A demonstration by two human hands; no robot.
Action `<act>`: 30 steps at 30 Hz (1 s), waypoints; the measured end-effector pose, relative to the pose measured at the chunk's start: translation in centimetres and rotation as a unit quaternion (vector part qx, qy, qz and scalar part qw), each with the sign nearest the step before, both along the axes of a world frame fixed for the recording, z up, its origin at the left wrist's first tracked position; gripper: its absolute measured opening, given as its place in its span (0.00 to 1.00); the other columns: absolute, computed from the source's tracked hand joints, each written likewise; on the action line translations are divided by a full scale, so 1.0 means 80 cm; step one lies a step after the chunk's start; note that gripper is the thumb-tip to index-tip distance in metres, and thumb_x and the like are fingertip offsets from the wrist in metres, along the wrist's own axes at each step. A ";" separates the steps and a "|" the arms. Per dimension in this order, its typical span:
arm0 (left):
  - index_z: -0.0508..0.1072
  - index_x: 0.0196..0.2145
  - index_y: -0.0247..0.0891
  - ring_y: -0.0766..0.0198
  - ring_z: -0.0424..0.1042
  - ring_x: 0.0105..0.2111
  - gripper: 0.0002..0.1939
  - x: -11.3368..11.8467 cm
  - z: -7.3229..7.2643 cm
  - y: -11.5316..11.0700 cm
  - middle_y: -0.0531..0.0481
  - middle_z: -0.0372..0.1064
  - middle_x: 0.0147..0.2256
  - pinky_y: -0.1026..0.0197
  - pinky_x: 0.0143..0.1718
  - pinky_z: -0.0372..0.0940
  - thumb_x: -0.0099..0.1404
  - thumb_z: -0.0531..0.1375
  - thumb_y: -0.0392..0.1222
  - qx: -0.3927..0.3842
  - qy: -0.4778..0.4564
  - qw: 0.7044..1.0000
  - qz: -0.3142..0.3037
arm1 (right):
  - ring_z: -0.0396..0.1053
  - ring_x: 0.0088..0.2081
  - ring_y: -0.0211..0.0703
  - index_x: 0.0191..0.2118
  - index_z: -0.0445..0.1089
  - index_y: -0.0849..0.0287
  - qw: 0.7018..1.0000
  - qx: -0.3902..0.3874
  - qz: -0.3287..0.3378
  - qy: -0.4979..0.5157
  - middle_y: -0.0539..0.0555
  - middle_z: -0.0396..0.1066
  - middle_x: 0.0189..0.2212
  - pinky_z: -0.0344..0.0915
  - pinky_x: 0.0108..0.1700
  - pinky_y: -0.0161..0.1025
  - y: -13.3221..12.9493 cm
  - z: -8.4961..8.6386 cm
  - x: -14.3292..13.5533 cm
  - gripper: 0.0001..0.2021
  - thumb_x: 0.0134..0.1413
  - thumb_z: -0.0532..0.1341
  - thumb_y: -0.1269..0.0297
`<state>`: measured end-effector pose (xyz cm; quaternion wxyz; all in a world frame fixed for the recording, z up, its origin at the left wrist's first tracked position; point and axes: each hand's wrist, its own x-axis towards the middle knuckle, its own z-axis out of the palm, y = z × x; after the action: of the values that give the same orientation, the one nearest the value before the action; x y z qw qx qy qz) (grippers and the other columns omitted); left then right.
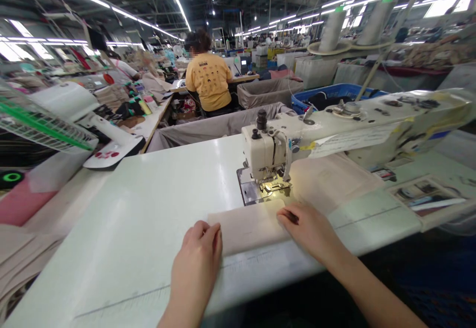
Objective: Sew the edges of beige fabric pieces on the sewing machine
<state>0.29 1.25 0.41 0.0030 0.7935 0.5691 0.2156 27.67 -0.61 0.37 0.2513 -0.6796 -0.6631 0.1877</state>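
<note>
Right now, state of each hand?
Left hand: closed, pinching the left end of the cloth.
Right hand: closed, pinching the right end of the same cloth.

The fabric [247, 228] at six o'clock is beige, the tabletop [159, 196] pale green, the sewing machine [323, 122] at three cream; the shirt [208, 84] at eleven is yellow with small motifs, the basket [299, 104] at two blue.

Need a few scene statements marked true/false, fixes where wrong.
1. The left hand and right hand both touch the beige cloth. True.
2. The sewing machine stands left of the left hand. False: it stands to the right.
3. The area around the presser foot is lit. True.
4. The fan is all green. False: it is mostly white.
5. The seated person ahead wears a yellow top. True.
</note>
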 end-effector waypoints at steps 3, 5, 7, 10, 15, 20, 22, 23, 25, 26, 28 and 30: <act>0.79 0.36 0.40 0.46 0.70 0.50 0.12 -0.004 0.004 0.010 0.40 0.74 0.47 0.46 0.50 0.70 0.68 0.54 0.37 0.050 0.052 0.996 -0.061 | 0.72 0.38 0.44 0.36 0.75 0.55 0.991 0.074 0.079 -0.083 0.53 0.73 0.37 0.65 0.38 0.37 -0.004 0.003 0.008 0.07 0.60 0.59 0.70; 0.78 0.34 0.40 0.47 0.70 0.50 0.12 -0.008 0.008 0.025 0.40 0.74 0.47 0.47 0.51 0.69 0.67 0.55 0.34 0.028 0.074 0.990 -0.119 | 0.72 0.40 0.44 0.37 0.74 0.56 0.981 0.105 0.118 -0.115 0.53 0.73 0.39 0.65 0.40 0.37 -0.005 0.004 0.012 0.06 0.60 0.60 0.72; 0.77 0.33 0.40 0.51 0.73 0.43 0.13 -0.009 0.014 0.044 0.42 0.76 0.42 0.50 0.47 0.70 0.66 0.54 0.30 -0.023 0.102 0.984 -0.144 | 0.73 0.40 0.45 0.37 0.72 0.57 0.976 0.112 0.128 -0.137 0.53 0.73 0.39 0.66 0.39 0.38 -0.004 0.003 0.012 0.04 0.62 0.60 0.71; 0.77 0.35 0.37 0.51 0.73 0.40 0.12 0.006 0.026 0.073 0.40 0.75 0.38 0.52 0.43 0.69 0.70 0.53 0.34 -0.075 0.152 0.979 -0.112 | 0.73 0.39 0.44 0.38 0.72 0.58 0.974 0.106 0.124 -0.154 0.53 0.74 0.39 0.67 0.37 0.38 -0.004 -0.002 0.000 0.04 0.65 0.61 0.67; 0.70 0.54 0.38 0.48 0.71 0.50 0.19 0.055 0.034 0.125 0.37 0.71 0.50 0.49 0.50 0.66 0.72 0.56 0.52 -0.079 0.171 0.975 -0.122 | 0.74 0.42 0.46 0.43 0.72 0.56 0.978 0.103 0.111 -0.141 0.56 0.74 0.45 0.69 0.36 0.37 -0.015 -0.008 -0.033 0.04 0.64 0.61 0.66; 0.68 0.58 0.46 0.47 0.60 0.62 0.21 0.078 0.023 0.175 0.41 0.62 0.61 0.38 0.63 0.53 0.72 0.56 0.55 -0.106 0.140 0.957 -0.233 | 0.74 0.44 0.48 0.43 0.72 0.54 0.984 0.103 0.081 -0.124 0.55 0.73 0.46 0.71 0.38 0.39 -0.022 -0.009 -0.043 0.05 0.63 0.60 0.68; 0.68 0.58 0.46 0.48 0.62 0.61 0.21 0.079 0.021 0.186 0.42 0.64 0.60 0.38 0.63 0.52 0.71 0.57 0.55 -0.113 0.134 0.951 -0.253 | 0.73 0.46 0.48 0.44 0.72 0.53 0.984 0.108 0.077 -0.120 0.56 0.73 0.49 0.71 0.39 0.39 -0.022 -0.011 -0.042 0.06 0.63 0.60 0.68; 0.69 0.58 0.46 0.48 0.62 0.60 0.21 0.079 0.021 0.190 0.42 0.65 0.59 0.39 0.63 0.53 0.71 0.57 0.55 -0.113 0.132 0.950 -0.259 | 0.73 0.46 0.48 0.44 0.72 0.53 0.984 0.109 0.076 -0.120 0.56 0.73 0.49 0.71 0.40 0.40 -0.021 -0.012 -0.041 0.06 0.63 0.60 0.68; 0.70 0.57 0.46 0.48 0.64 0.59 0.21 0.079 0.020 0.192 0.43 0.67 0.56 0.42 0.61 0.55 0.70 0.58 0.55 -0.111 0.129 0.949 -0.265 | 0.73 0.46 0.49 0.45 0.71 0.54 0.984 0.107 0.075 -0.124 0.56 0.73 0.49 0.72 0.40 0.40 -0.021 -0.014 -0.040 0.07 0.63 0.60 0.68; 0.71 0.57 0.46 0.48 0.64 0.58 0.21 0.079 0.020 0.193 0.42 0.68 0.56 0.43 0.61 0.56 0.70 0.58 0.55 -0.111 0.127 0.949 -0.267 | 0.73 0.45 0.49 0.45 0.71 0.54 0.983 0.106 0.075 -0.127 0.56 0.73 0.48 0.72 0.40 0.40 -0.020 -0.015 -0.040 0.07 0.62 0.60 0.68; 0.71 0.57 0.45 0.48 0.64 0.58 0.21 0.079 0.020 0.192 0.42 0.68 0.56 0.44 0.60 0.57 0.71 0.58 0.54 -0.111 0.123 0.949 -0.267 | 0.73 0.45 0.50 0.45 0.71 0.55 0.983 0.105 0.074 -0.130 0.57 0.74 0.48 0.72 0.40 0.41 -0.020 -0.017 -0.039 0.07 0.62 0.60 0.68; 0.71 0.57 0.45 0.49 0.64 0.58 0.21 0.079 0.020 0.191 0.42 0.68 0.56 0.45 0.60 0.57 0.71 0.57 0.54 -0.109 0.120 0.950 -0.268 | 0.73 0.44 0.49 0.45 0.71 0.55 0.983 0.106 0.074 -0.131 0.57 0.73 0.48 0.72 0.39 0.40 -0.020 -0.018 -0.039 0.07 0.63 0.60 0.68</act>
<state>6.57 16.50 1.98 0.0785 0.9316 0.3519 0.0464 24.53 -2.18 -1.05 0.2184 -0.6170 -0.7548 0.0436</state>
